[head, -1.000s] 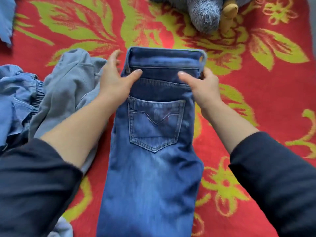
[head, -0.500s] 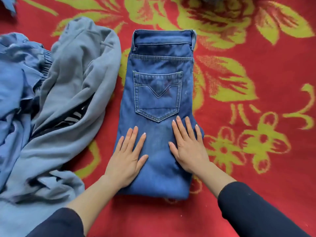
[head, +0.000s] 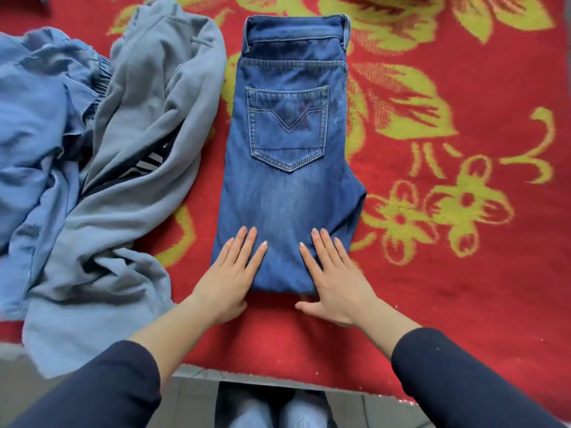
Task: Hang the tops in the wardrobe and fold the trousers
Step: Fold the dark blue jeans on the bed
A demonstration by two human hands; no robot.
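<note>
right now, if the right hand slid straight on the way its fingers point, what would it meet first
The right hand lies flat on the jeans, fingers pointing up the picture and slightly left. Sliding on, it would stay on denim and probably first reach the lower tip of the back pocket.

Left hand (head: 230, 273) and right hand (head: 336, 282) lie flat, apparently pressing down.

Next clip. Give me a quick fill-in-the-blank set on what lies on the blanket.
1. The left hand and right hand press flat on the folded ____.
2. The jeans show a back ____ facing up.
3. The grey garment lies on the jeans' ____ side.
4. The blanket is ____ with yellow-green flowers.
Missing words: jeans; pocket; left; red.
</note>
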